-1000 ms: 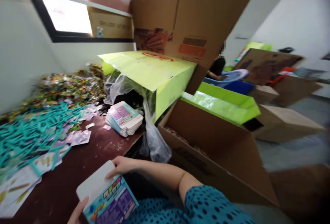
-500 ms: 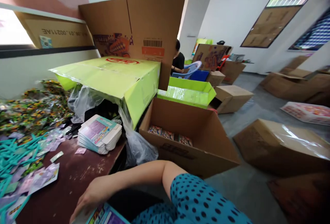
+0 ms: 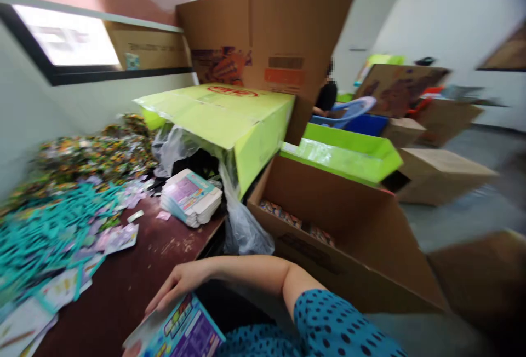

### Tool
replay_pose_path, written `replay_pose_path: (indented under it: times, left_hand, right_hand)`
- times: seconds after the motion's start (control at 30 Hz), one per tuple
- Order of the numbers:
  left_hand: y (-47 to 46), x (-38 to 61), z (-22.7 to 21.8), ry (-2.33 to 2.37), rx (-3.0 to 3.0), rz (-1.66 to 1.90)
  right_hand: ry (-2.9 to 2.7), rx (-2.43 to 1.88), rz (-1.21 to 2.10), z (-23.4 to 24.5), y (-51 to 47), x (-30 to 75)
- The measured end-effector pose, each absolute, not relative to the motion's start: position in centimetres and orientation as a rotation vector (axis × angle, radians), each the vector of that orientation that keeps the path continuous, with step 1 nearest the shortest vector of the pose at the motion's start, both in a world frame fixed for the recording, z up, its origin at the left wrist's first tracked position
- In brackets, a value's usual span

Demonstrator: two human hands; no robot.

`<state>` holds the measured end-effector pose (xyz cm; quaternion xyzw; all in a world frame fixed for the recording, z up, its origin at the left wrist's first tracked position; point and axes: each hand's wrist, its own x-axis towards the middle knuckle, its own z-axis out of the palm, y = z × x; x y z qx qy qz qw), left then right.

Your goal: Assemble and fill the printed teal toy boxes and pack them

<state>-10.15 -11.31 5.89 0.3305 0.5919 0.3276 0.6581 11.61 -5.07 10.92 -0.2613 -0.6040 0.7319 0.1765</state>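
Right hand [image 3: 181, 286] lies flat, fingers spread loose, on colourful carton [image 3: 184, 330] at near edge of surface [image 3: 131, 272]; white flap, open a second ago, no longer shows. Left hand [image 3: 130, 349] at carton corner, grip cannot be told

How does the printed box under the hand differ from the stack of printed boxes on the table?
The printed box is single, close in, under the right hand; the stack holds many flattened ones, untouched, farther back by the plastic bag. Both share cyan-and-purple print.
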Motion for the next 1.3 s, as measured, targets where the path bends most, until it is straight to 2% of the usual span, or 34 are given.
replay_pose_path:
  times: [0.13,0.27,0.63,0.9,1.13,1.3]
  left_hand:
    - [-15.6,-11.4,7.9,1.237,0.399,0.888]
    - [-16.2,-9.6,9.3,1.086,0.39,1.053]
    - [-18.1,-8.6,7.1,0.775,0.409,1.364]
    - [-18.9,-10.4,6.2,1.092,1.084,1.421]
    - [-18.8,-11.4,5.0,1.116,1.19,1.423]
    - [-18.9,-11.3,5.9,1.204,1.232,1.367]
  right_hand:
    - [-1.77,-0.849,2.037,11.4,-5.7,12.1]
    - [-1.768,-1.001,1.919,11.2,-6.2,11.6]
    - [-2.212,-0.932,1.644,11.9,-8.0,12.2]
    - [-2.184,-0.958,1.47,9.4,-8.9,13.5]
    - [-1.683,-1.215,1.123,5.7,-13.2,12.6]
    - [-1.627,-1.223,1.057,6.4,-14.4,11.2]
